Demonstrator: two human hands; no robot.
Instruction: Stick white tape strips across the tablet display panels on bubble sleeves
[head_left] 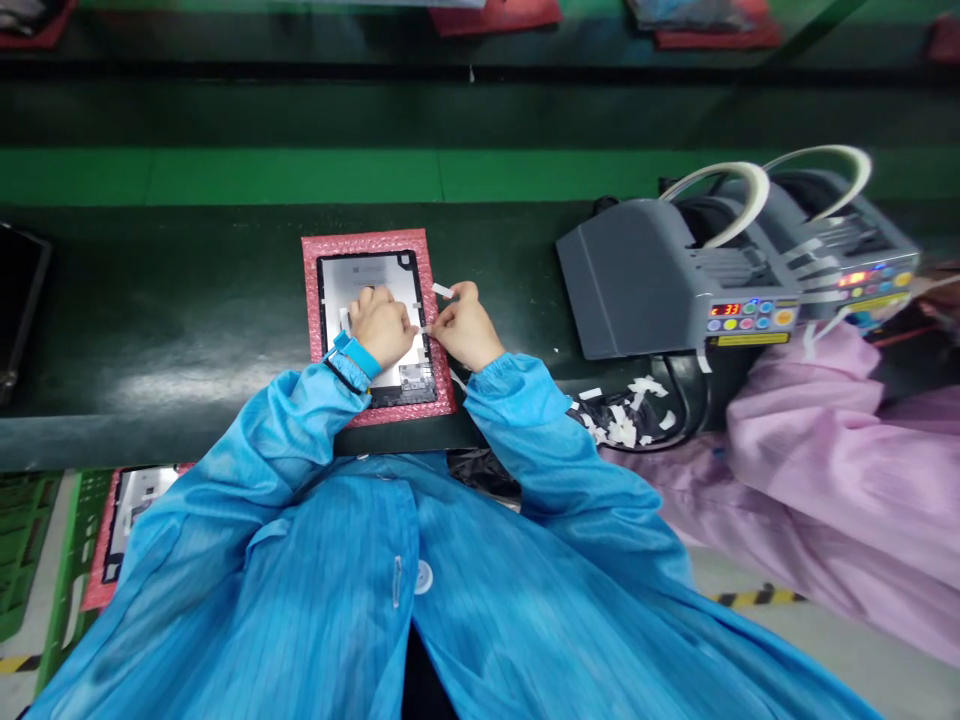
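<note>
A flat tablet-like panel (375, 272) with a silver back and black frame lies on a pink bubble-wrap sheet (440, 385) on the dark green bench. My left hand (381, 325) rests over the panel's middle, thumb and forefinger closed near its right edge. My right hand (466, 328) is at that same edge, its fingertips pinching a small white strip (427, 330) close to my left thumb. Another white strip (442, 291) sticks out from the upper fingers of my right hand. Whether my left fingertips also grip the small strip is too small to tell.
Two grey tape dispensers (637, 275) with lit displays stand to the right, beside a co-worker's pink sleeve (810, 400). White scraps (621, 425) lie on black plastic near the front edge. A dark panel (19, 300) is at far left; green crates (67, 570) stand below.
</note>
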